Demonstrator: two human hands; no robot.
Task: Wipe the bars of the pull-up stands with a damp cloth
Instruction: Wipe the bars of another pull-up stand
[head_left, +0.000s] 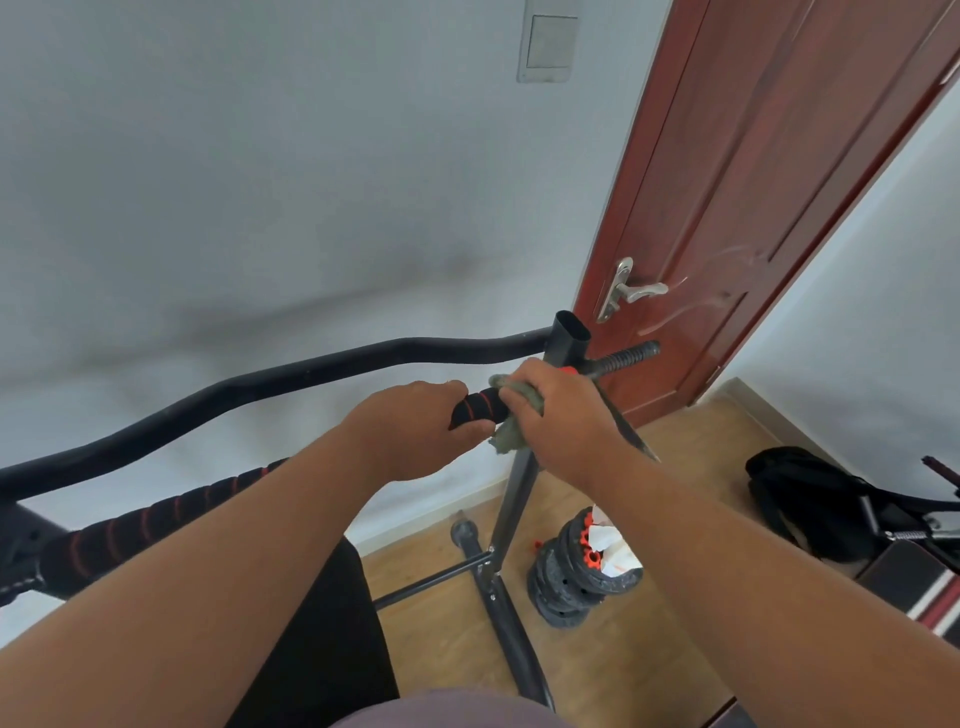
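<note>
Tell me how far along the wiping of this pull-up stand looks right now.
Nothing shows as finished: no bar looks visibly wet or cleaned. In hand: the right hand grips a grey-green cloth around the foam grip handle, next to the upright post, while the left hand holds the handle's near end. Apparently left: the long curved top bar and the second padded handle.

A black foam grip (477, 410) ringed with red stripes, a grey-green cloth (511, 436), a black top bar (311, 366) and a reddish-brown door (753, 182) are seen.
</note>
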